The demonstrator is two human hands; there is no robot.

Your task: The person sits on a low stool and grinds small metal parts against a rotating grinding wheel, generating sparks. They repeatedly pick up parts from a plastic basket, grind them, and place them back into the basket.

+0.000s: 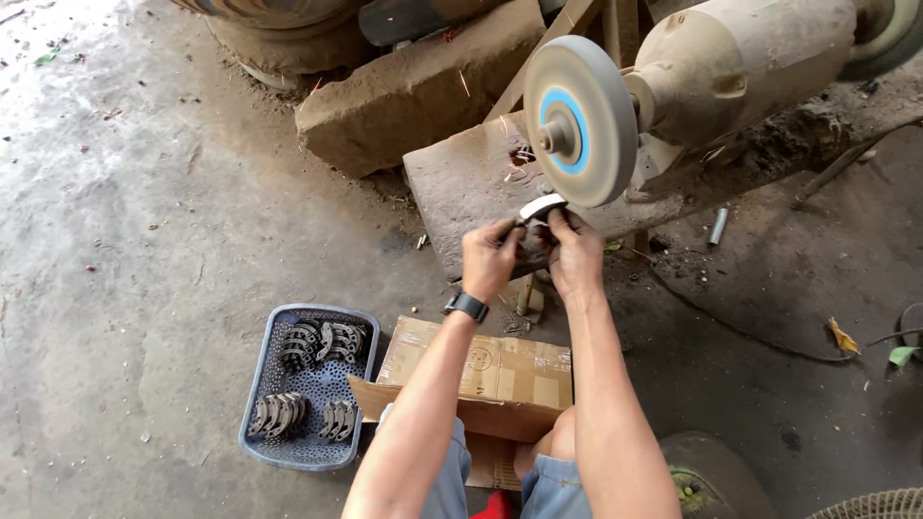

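Observation:
My left hand (pixel 490 256) and my right hand (pixel 575 254) together grip a small curved metal part (pixel 540 209), pale on its outer face. I hold it up against the lower edge of a grey grinding wheel (pixel 581 120) with a blue centre. The wheel sits on a dusty motor housing (pixel 740 62). A dark watch (pixel 466 307) is on my left wrist. Below my arms stands a cardboard box (pixel 510 375).
A blue plastic basket (pixel 264 380) at lower left holds several curved metal parts in rows. Stone blocks (pixel 413 91) lie behind the grinder. A metal rod (pixel 718 226) and a cable lie on the dirty concrete floor at right.

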